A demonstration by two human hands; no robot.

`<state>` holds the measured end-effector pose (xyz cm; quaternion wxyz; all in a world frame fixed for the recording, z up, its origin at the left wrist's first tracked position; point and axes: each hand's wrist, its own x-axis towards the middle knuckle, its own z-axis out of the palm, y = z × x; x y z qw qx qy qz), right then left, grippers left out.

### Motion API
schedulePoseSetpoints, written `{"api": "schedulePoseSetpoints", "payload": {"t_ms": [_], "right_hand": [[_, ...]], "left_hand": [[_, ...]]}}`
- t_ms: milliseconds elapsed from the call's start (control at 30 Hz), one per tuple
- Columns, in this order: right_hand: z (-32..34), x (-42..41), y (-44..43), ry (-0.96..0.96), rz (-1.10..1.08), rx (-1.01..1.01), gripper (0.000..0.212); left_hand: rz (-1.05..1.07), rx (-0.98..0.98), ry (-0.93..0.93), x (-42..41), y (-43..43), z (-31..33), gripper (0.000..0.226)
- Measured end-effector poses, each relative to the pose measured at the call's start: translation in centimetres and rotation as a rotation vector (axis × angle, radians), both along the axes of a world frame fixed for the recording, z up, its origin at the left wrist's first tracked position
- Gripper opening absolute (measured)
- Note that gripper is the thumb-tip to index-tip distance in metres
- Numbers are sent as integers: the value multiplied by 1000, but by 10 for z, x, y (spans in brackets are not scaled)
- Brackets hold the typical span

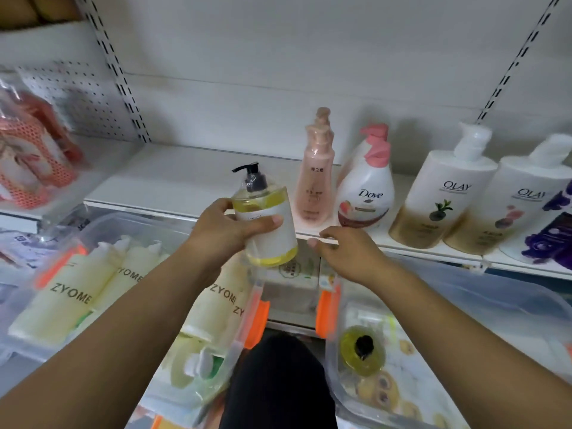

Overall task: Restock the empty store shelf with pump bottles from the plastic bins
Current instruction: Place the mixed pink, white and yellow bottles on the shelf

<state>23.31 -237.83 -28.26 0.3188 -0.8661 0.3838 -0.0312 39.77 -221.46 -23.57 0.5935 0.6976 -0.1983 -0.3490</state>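
Pump bottle at frame centre, raised just before front lip of store shelf, bare board behind it at centre left. Lower left and lower right, clear plastic bins: left bin packed with ZYOME bottles, right bin with one more yellow bottle. Left hand wrapped round labelled body, thumb across front, fingers clamped behind. Right hand just beside, fingers loosely bent, holding nothing. Probably heavy with liquid, rigid, smooth-walled, slick; best gripped round body, not by film-wrapped pump.
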Motion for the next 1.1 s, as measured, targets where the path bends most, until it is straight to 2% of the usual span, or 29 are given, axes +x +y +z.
{"api": "schedulePoseSetpoints", "payload": {"t_ms": [100,333,600,700,800,1000,1100], "right_hand": [[-7,10,-5,66,27,1,64],[-21,24,-16,370,204,-267,62],[-18,23,-27,347,182,-265,55],[-18,20,-24,286,152,-242,51],[-19,21,-16,230,138,-273,49],[-33,35,-2,394,174,-402,65],[-34,35,-3,402,187,-437,62]], "left_hand": [[36,10,-66,18,-21,-4,82],[88,-4,-171,51,-69,-34,87],[-1,-15,-315,68,-81,-68,86],[-109,12,-298,77,-75,-73,91],[-179,63,-300,85,-69,-76,86],[-103,126,-537,78,-78,-78,76],[-85,123,-578,80,-85,-81,76]]}}
